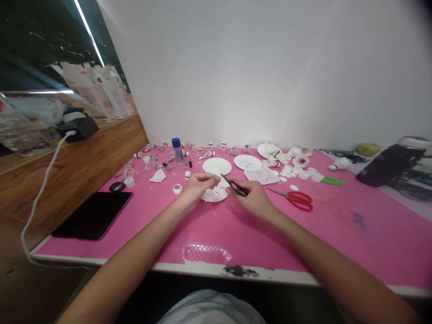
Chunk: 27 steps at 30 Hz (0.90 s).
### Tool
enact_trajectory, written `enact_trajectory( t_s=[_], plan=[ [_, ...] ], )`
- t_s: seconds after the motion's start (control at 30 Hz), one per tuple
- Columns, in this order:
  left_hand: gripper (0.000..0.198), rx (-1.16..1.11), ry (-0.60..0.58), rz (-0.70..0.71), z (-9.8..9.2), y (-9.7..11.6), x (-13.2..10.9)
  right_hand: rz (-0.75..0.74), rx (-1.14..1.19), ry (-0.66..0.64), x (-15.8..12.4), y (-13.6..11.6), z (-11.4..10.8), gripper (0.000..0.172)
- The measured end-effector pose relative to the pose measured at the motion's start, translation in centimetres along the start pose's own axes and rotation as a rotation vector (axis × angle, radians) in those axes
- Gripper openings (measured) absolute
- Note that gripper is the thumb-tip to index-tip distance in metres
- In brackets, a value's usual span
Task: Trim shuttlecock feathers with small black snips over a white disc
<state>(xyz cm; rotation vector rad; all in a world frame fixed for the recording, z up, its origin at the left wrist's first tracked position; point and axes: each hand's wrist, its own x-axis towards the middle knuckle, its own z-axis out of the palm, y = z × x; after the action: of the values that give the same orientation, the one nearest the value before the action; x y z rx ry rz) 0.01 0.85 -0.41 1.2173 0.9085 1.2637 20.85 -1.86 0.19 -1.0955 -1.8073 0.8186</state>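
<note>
1. Over a pink table mat [236, 243], both forearms reach in from the near edge, and the hands work close together at mid-table.
2. Right hand [251, 198]: thumb and fingers are pressed around black tweezers [234, 185], pinching the handle. The tips point up and left, toward the other hand's fingertips.
3. Left hand [199, 189]: fingers are curled and pressed together, thumb closed against them, just beside the tweezers tips. Whether anything small sits in the pinch is too small to tell.
4. Paper plate [214, 195]: white, flecked with small bits, lying flat on the mat directly under both hands and partly hidden by them.
5. Beyond it lie two more white discs [217, 166] [247, 162], apart from each other. A further plate [269, 150] near the wall holds feathered pieces.
6. To the right of the right hand, red-handled scissors [299, 200] lie open-bladed on the mat. Farther right are small white cups [305, 174], a green strip [332, 181] and a shuttlecock [340, 164].
7. Along the wall stands a blue-capped bottle [177, 150] among feather-and-cork pieces [205, 153].
8. Left of the hands: a crumpled tissue [158, 176], a black mouse [117, 186] and a black tablet [92, 215], with a white cable [37, 211] running off the table's left side.
</note>
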Motion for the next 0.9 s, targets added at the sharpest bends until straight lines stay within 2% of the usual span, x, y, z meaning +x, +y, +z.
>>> enact_trajectory(
  t_s=[0.67,0.9],
  plan=[
    [0.021,-0.043,-0.025,0.028,0.07,0.15,-0.13,-0.009,0.041,0.006,-0.14,0.71,0.43,0.046],
    [0.021,-0.062,-0.038,0.038,0.16,0.22,-0.18,0.031,0.149,-0.048,-0.14,0.44,0.45,0.049]
  ],
)
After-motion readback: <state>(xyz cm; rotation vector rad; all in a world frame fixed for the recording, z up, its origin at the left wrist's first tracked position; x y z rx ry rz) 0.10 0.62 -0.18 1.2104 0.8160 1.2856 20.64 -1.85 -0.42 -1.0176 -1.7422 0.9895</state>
